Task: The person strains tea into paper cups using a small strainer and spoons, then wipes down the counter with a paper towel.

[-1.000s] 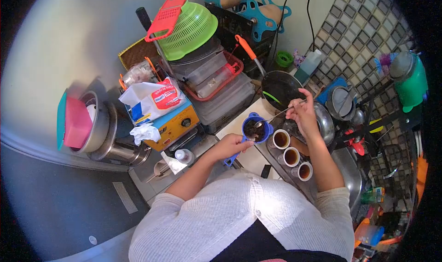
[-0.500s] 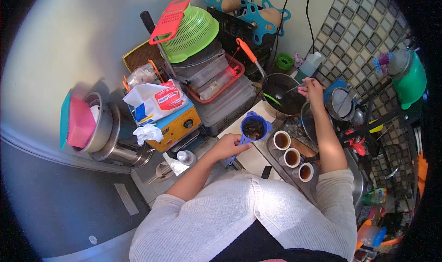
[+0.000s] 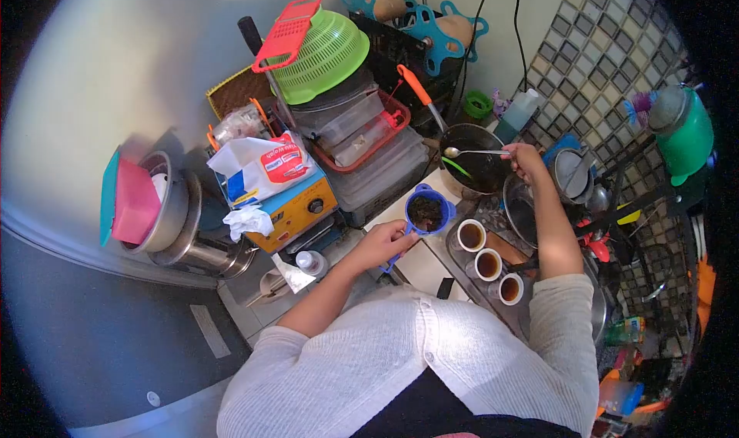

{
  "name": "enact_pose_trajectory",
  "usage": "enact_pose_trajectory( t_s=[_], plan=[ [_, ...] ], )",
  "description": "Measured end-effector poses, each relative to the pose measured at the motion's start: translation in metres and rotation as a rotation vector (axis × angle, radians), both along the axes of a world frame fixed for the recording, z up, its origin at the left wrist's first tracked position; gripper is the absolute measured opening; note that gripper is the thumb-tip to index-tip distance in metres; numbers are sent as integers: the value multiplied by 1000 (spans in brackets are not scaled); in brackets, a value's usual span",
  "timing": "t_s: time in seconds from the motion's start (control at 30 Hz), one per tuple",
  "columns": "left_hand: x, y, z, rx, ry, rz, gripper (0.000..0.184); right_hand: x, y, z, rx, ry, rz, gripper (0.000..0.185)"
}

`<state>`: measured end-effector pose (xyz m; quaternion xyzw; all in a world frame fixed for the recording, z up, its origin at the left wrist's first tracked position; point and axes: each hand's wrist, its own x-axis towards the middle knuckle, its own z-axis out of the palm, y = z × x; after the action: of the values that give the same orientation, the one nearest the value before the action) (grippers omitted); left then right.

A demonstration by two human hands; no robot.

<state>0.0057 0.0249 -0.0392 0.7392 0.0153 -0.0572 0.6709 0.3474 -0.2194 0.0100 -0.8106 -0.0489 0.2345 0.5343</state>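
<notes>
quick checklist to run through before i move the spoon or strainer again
1. Left hand gripping the blue strainer: ok, fingers closed on its handle.
2. Right hand gripping the spoon: ok, held by the handle end, bowl over the dark pan.
3. Three cups upright: ok, brown liquid in each.
4. Strainer free of residue: not ok, dark matter lies inside.
5. Strainer dripping: cannot tell, its underside is hidden.

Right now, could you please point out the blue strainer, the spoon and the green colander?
Blue strainer (image 3: 449, 210), head view: right side of its rim.
Spoon (image 3: 453, 152), head view: its bowl.
Green colander (image 3: 325, 59), head view: its side wall.
</notes>
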Motion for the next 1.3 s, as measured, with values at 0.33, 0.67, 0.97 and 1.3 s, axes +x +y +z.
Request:
enact_pose_trajectory(
  t_s=[0.33,0.67,0.97,1.3],
  plan=[
    [-2,6,-4,-136,15,0,16,-63,0,17,192,-32,136,18],
    [-5,10,-12,-120,29,-29,18,-168,2,57,93,-601,279,14],
    [-11,11,6,-138,100,-78,23,-212,31,52,288,-471,409,15],
    [-9,5,11,-196,55,-37,26,-233,32,61,120,-1084,661,26]
  ],
)
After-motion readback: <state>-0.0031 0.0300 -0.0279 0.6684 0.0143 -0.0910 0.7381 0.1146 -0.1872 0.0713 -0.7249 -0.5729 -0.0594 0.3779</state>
